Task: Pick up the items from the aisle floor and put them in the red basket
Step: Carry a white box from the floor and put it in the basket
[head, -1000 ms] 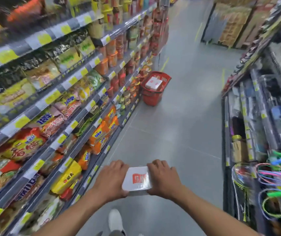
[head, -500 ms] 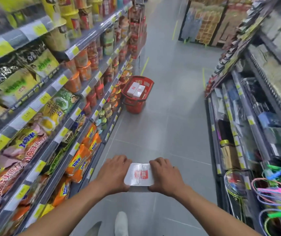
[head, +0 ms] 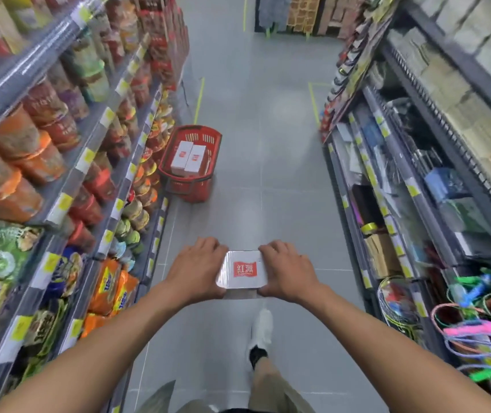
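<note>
Down a shop aisle runs a grey tiled floor (head: 268, 144), marked with thin yellow lines and walled by shelving on both sides. On the left, the shelves (head: 95, 126) carry noodle cups in orange, red and green and, lower down, bagged noodles; yellow price tags line every shelf edge. On the right, the racks (head: 434, 162) hold household goods, stacked pale packs up top and coloured skipping ropes near the bottom corner. At the far end stand more displays, too blurred to name.

One red basket (head: 190, 186) stands on the floor just beside the left shelving, ahead of the person. Two white boxes (head: 189, 155) with red labels lie in it side by side, touching along their long edges.

A third box (head: 242, 269), white with a red square label, is held in the air between both hands, well short of the basket. The left hand (head: 196, 266) grips its left end and the right hand (head: 287, 268) its right end; the fingers (head: 272, 248) of each are curled over the far edge, clamped on the box, with thumbs at the near side.

Below the box, one white shoe (head: 262, 326) with a dark sock steps on the tiles, and khaki shorts show at the bottom edge.
</note>
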`<state>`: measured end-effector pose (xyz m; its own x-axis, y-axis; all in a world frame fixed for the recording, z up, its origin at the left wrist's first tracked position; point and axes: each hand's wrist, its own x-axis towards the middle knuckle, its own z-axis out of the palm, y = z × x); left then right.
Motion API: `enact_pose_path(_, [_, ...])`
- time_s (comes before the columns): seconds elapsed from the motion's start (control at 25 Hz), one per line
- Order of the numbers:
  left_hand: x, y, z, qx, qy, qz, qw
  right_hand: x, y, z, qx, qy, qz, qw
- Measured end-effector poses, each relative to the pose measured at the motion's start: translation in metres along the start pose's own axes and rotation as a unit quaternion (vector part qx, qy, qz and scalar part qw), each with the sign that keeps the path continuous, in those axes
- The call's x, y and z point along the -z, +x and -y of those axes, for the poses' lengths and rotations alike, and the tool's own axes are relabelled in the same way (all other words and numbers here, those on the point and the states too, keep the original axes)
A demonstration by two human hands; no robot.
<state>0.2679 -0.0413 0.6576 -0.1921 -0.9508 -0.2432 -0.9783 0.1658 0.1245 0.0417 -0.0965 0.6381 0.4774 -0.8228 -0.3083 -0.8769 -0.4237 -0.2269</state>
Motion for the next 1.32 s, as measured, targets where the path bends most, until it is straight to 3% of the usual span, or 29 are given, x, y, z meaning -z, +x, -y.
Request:
enact_pose_path(0.32, [0.05,0.176,0.034,0.025,0.009,-0.01,1.0,0.08,0.165,-0.073,0.022,-0.014,-0.001,1.0])
enact_pose_path(0.68, [0.071,0.311,0.123,0.056,-0.013,-0.004,0.998,0.121,0.337,-0.086,0.044,-0.018,0.033,0.998])
enact_pose_path(0.92, [0.113,0.415,0.199,0.031,0.007,-0.017,0.999,0.16,0.453,-0.086,0.019,0.005,0.025,0.999])
enact_pose_path(1.16, [0.141,0.53,0.239,0.017,-0.021,-0.001,1.0,0.192,0.563,-0.123,0.004,0.0,0.026,1.0])
enact_pose_path(1.32, [0.149,0.605,0.26,0.055,-0.029,0.009,0.998,0.215,0.645,-0.153,0.032,-0.012,0.039,0.999])
